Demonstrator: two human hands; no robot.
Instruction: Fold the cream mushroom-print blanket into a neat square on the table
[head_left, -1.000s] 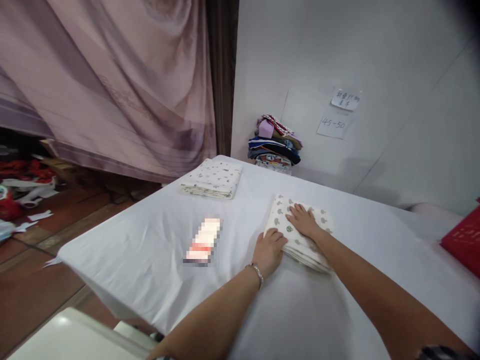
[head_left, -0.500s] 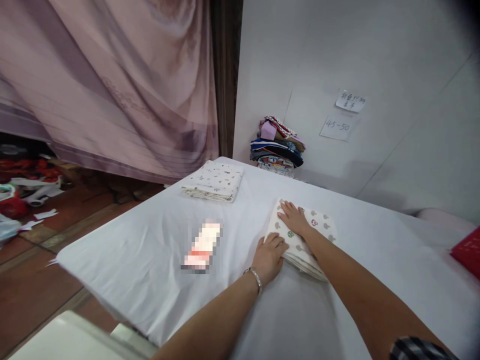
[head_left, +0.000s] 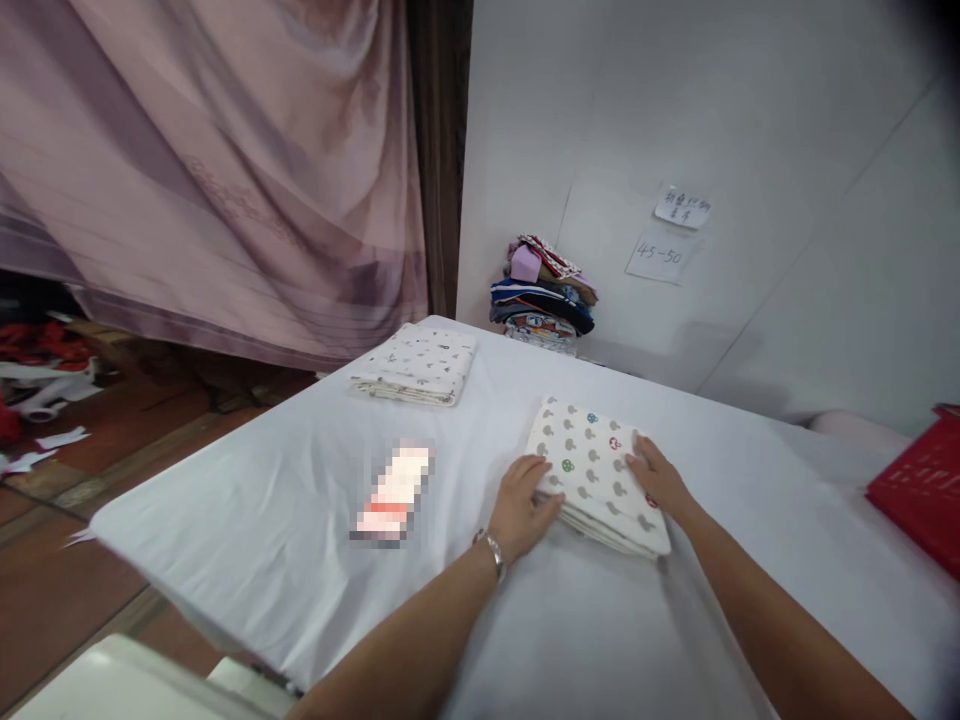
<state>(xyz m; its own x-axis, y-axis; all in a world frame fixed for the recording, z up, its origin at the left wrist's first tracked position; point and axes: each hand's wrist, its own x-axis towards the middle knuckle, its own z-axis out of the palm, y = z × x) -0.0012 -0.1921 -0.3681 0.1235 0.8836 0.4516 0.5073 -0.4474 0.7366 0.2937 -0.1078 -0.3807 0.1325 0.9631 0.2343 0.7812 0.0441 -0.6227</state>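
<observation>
A folded white cloth (head_left: 581, 470) with grey mushroom-like prints, plus a few green, blue and red ones, lies on the white-covered table (head_left: 480, 440). At its left edge rests my left hand (head_left: 520, 510), fingers stretched out and thumb near the front corner. A silver bracelet circles that wrist. My right hand (head_left: 664, 482) lies against the right edge, its fingertips touching the top layer. Both hands are open and grip nothing. Farther back on the left is a second folded white cloth (head_left: 420, 365) with small dark prints.
A blurred-out phone-shaped object (head_left: 394, 495) lies left of my hands. A stack of coloured fabrics (head_left: 544, 295) stands by the wall, near two paper notes (head_left: 660, 255). On the right is a red item (head_left: 919, 490). A pink curtain (head_left: 262, 180) hangs at the left; a pale chair (head_left: 127, 685) is nearby.
My right hand has moved from the cloth's top left across to its right edge, uncovering the print. My left hand stays at the left edge. The view has shifted slightly.
</observation>
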